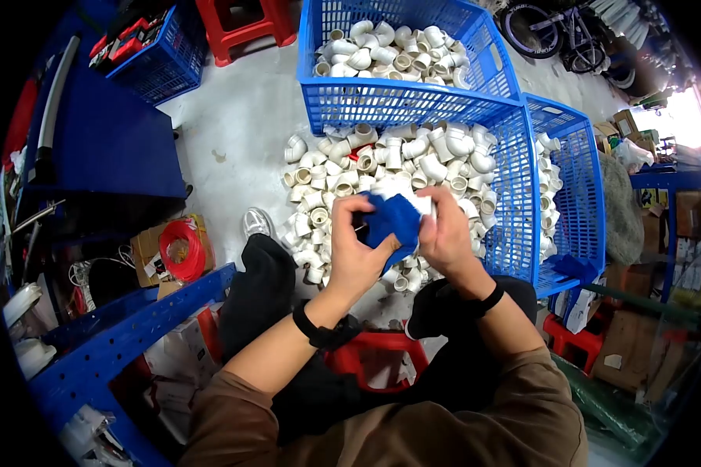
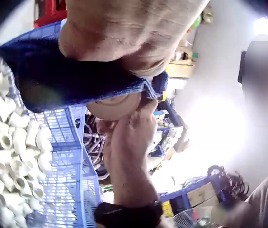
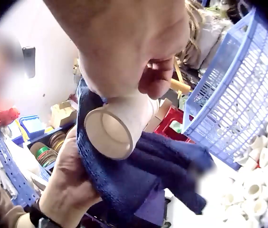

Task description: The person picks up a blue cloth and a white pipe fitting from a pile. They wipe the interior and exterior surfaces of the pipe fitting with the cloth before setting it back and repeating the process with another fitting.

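- We see the left hand [image 1: 356, 247] at the centre of the head view, its fingers and thumb bent round a dark blue cloth [image 1: 395, 222] and gripping it.
- The right hand [image 1: 448, 232], just right of the cloth, has its fingers curled on a white plastic pipe fitting [image 3: 138, 114].
- In the right wrist view we find this fitting near the middle of the frame, its round open end tilted toward the lower left, with the cloth touching it below and to the left.
- We make out a dark wristband on each forearm, the left one [image 1: 318, 328] bulkier than the right one [image 1: 487, 302].
- Beyond the hands, at the centre of the head view, we see a heap of white pipe fittings [image 1: 336, 183], many of them elbows, lying at odd angles.
- At top centre a blue plastic crate [image 1: 413, 93] holds more fittings; a second blue crate [image 1: 580, 167], right of centre, holds some too.
- We notice a red stool [image 1: 245, 27] at the upper left, a bicycle [image 1: 533, 33] at the upper right and a red coil [image 1: 181, 251] at the left.
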Available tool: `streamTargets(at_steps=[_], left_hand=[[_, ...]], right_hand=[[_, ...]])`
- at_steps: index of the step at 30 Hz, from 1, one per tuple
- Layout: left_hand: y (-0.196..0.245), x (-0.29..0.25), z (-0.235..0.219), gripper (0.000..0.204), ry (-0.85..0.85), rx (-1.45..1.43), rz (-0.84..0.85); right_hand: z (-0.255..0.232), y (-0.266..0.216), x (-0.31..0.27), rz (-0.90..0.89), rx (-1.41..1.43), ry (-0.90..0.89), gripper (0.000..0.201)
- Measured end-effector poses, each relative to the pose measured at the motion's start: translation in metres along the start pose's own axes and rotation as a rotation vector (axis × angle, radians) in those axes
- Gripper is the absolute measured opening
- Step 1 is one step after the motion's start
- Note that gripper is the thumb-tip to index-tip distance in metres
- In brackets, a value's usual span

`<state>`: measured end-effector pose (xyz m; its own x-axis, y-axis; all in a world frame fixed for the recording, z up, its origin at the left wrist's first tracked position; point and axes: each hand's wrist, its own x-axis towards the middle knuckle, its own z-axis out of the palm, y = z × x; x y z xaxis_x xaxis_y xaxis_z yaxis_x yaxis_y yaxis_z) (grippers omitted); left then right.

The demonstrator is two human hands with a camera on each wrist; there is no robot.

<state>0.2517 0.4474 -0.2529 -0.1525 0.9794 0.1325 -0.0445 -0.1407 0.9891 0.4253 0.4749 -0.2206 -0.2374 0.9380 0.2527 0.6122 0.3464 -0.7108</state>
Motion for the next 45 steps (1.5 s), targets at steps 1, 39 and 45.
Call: streamTargets(at_steps=[1, 39, 45], left_hand=[[-0.006, -0.005, 0.005, 0.059, -0.015, -0.010, -0.151], [-0.018, 0.010, 0.047, 0.068, -0.114, -1.284, -0.930], [-0.017, 0.017, 0.044, 0.049, -0.278, -0.619, -0.821]], right_hand=[[0.003, 0.001, 0.000, -0.076, -0.026, 0.012, 0.033], [0.008, 0.046, -0.010, 0.014, 0.226, 0.140, 0.035], [-0.009, 0.054, -0.002, -0.016, 0.031, 0.080, 0.029]])
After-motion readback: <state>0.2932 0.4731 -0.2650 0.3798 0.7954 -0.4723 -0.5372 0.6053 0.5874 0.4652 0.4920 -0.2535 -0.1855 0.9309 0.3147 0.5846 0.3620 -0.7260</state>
